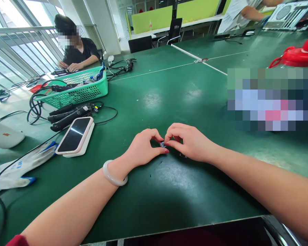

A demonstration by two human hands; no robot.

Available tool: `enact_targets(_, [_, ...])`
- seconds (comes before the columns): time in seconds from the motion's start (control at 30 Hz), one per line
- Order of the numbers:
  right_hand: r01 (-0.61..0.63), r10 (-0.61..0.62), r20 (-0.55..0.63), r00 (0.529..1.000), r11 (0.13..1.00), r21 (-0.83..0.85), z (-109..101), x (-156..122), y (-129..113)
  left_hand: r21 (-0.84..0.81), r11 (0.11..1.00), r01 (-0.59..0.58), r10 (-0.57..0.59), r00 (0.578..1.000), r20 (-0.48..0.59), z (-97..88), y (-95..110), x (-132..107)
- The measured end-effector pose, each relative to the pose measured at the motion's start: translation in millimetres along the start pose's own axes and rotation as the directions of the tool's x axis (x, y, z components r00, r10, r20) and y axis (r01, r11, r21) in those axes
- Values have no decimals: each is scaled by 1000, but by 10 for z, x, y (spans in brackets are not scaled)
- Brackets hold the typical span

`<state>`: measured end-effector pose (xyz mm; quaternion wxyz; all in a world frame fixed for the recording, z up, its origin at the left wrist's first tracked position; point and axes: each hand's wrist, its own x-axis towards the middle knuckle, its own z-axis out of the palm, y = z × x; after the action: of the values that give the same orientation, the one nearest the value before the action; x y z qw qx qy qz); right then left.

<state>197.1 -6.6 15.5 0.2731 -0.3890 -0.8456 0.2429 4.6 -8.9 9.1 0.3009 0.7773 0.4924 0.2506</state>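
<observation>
My left hand [145,145], with a pale bangle [111,174] on its wrist, pinches a tiny dark piece with white marks [163,144] between thumb and fingers. It could be a small circuit board, but its kind is too small to tell. From the other side, my right hand [188,140] closes thumb and forefinger on the same piece. Both hands are just above the green tabletop [133,208], fingertips nearly touching. Below my right hand lies a small pale, metallic-looking bit [182,155].
On the left are a phone [74,135] on a white box, a work glove [23,167], black tools with cords [72,114] and a green basket [79,89]. A red object [301,54] stands right, beside a blurred-out area. Two people work across the table, one by a computer case [290,15].
</observation>
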Motion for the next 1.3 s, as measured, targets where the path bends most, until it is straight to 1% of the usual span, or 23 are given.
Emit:
enact_targets(0.17, [4, -4, -28, 1000, 1000, 9, 12, -18, -5, -51, 999, 3, -3, 1000, -1, 2, 5, -3])
enact_targets(0.43, [14, -14, 0, 1000, 1000, -26, 3, -26, -4, -61, 998, -4, 3, 1000, -18, -4, -14, 7])
enact_targets(0.53, [12, -12, -1, 1000, 1000, -7, -1, -21, 1, -63, 998, 0, -1, 1000, -15, -8, -19, 10])
enact_targets(0.67, [-45, 47, -38, 998, 997, 69, -12, -7, 16, -73, 997, -7, 6, 1000, -13, -10, -22, 12])
enact_targets(0.73, [-77, 81, -49, 996, 994, 76, -15, 0, 26, -80, 997, -13, 12, 1000, -12, -9, -27, 13])
enact_targets(1.0, [-156, 158, -20, 987, 985, 79, 2, 10, 6, -119, 992, -29, 30, 1000, 8, -8, -18, 3])
enact_targets(1.13, [-220, 223, -19, 975, 971, 95, -20, 7, 21, -80, 997, -18, 17, 1000, -11, -11, -28, 13])
enact_targets(1.2, [-200, 201, -22, 979, 979, 51, -19, 2, 44, -25, 1000, 13, -14, 999, -43, -17, -51, 26])
enact_targets(1.3, [-111, 115, 46, 992, 991, -76, 16, -4, 72, 43, 996, 80, -75, 991, -111, -28, -92, 51])
